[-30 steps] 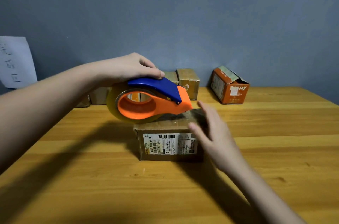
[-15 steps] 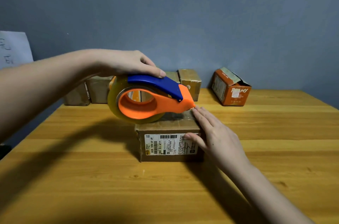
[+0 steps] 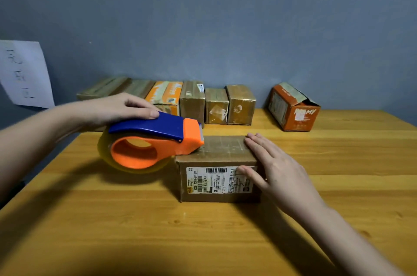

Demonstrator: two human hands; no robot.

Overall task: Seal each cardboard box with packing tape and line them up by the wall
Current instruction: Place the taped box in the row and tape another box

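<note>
A brown cardboard box [image 3: 216, 183] with a white shipping label on its front stands in the middle of the wooden table [image 3: 112, 219]. My left hand [image 3: 117, 108] grips the blue handle of an orange tape dispenser [image 3: 146, 142]; its cutter end touches the box's top left edge. The roll of clear tape hangs off the box's left side. My right hand [image 3: 275, 169] rests on the box's right end, fingers flat on the top and thumb on the front face.
Several sealed boxes [image 3: 194, 101] stand in a row against the blue-grey wall. An orange box [image 3: 293, 108] with an open flap sits apart at the back right. A paper sheet [image 3: 22, 72] hangs on the left wall.
The dispenser has moved left and down, so its cutter now sits at the box's top left edge. My right hand has slid to the box's right end. The view shifted, showing the back row.
</note>
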